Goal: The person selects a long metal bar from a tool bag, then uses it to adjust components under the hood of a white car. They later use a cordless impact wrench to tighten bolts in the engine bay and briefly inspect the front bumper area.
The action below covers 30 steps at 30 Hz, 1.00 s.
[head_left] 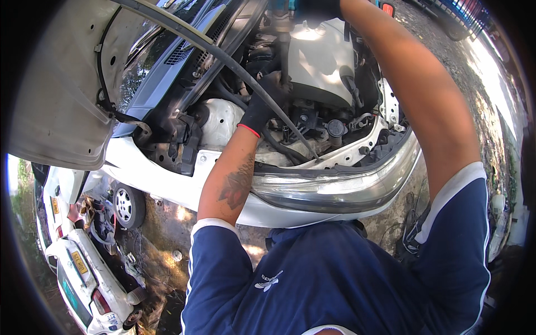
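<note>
Left hand [263, 103], gloved, fingers wrapped around a black hose [279, 114] deep in the engine bay [312, 84]. Right hand [312, 8] at the top edge, closure unclear. Hose looks rubbery, flexible, light; best gripped near its fitting.

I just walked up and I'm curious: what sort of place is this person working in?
Most likely an outdoor car repair yard. A white car stands with its raised hood over the engine bay, where the gloved left hand reaches in. More white cars sit on bare dirt ground.
</note>
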{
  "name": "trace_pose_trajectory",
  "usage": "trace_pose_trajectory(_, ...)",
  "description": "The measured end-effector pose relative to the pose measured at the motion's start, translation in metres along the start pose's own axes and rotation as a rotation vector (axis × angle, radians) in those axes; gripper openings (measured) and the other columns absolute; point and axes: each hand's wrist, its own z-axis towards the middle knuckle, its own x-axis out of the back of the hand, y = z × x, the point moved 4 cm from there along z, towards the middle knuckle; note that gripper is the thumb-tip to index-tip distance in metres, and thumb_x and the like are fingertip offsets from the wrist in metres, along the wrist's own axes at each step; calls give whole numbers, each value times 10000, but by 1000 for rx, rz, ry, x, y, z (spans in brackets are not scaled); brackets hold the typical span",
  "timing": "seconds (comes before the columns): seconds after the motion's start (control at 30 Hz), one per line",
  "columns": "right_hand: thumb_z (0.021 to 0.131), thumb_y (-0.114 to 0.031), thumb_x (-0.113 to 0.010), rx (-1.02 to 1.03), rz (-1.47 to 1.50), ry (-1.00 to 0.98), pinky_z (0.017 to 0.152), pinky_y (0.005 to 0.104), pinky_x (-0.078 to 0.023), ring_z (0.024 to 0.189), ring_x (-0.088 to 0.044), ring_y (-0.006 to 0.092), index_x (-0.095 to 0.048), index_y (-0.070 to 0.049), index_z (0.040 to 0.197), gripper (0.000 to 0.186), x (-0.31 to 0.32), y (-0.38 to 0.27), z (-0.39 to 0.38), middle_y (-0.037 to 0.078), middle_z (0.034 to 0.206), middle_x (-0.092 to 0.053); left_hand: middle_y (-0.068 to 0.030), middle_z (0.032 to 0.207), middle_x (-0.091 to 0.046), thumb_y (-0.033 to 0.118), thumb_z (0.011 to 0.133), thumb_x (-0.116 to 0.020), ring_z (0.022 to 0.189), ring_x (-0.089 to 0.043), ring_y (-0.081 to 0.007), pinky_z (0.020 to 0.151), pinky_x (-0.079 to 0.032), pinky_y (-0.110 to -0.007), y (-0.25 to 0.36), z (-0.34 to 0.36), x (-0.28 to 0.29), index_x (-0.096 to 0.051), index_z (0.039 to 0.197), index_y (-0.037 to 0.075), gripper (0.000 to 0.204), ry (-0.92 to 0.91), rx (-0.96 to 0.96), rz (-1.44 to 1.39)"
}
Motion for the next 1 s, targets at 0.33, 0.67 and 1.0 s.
trace_pose_trajectory(0.33,671,-323,-756,-101,-9,37,756,395,-547,836,-705,297,-751,-110,916,324,-6,0,-17,122,871,-730,-176,932,-696,401,805,-757,867,-694,-277,772,-539,-389,16,-13,23,-585,1170,-53,607,318,102,97)
trace_pose_trajectory(0.67,671,-354,-750,-24,-52,44,764,393,-547,853,-702,292,-764,-112,886,324,3,0,-21,135,903,-728,-217,946,-692,518,793,-720,859,-691,-304,784,-532,-394,11,-14,22,-614,1119,-60,672,145,147,64)
trace_pose_trajectory(1.0,672,-361,-749,90,-37,57,768,384,-537,876,-700,264,-766,-137,922,336,11,7,-29,117,920,-729,-186,644,-668,673,689,-720,737,-699,-303,719,-522,-391,-31,-18,12,-711,642,-7,682,-338,415,516)
